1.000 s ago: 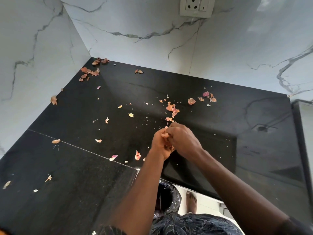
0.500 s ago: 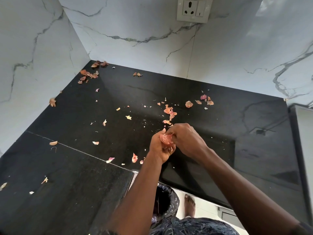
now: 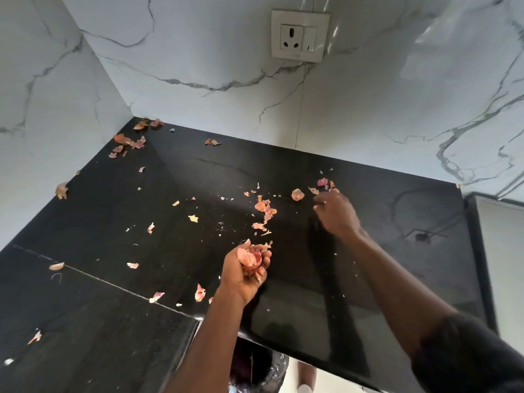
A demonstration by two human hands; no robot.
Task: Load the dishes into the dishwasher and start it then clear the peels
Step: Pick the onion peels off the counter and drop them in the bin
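Head view: the left hand (image 3: 246, 275) is cupped palm-up above the glossy black stone countertop (image 3: 382, 265), its fingers curled round a bunch of pink-orange papery onion peels (image 3: 249, 259). The right hand (image 3: 337, 212) reaches farther back, fingers bent down toward the counter just beside a small cluster of pink peel scraps (image 3: 323, 183). It is motion-blurred, so I cannot tell whether it pinches anything. Loose peel flakes (image 3: 265, 208) lie scattered between the hands. Dried brown corner peels (image 3: 127, 141) lie against the white veined marble wall (image 3: 198, 66).
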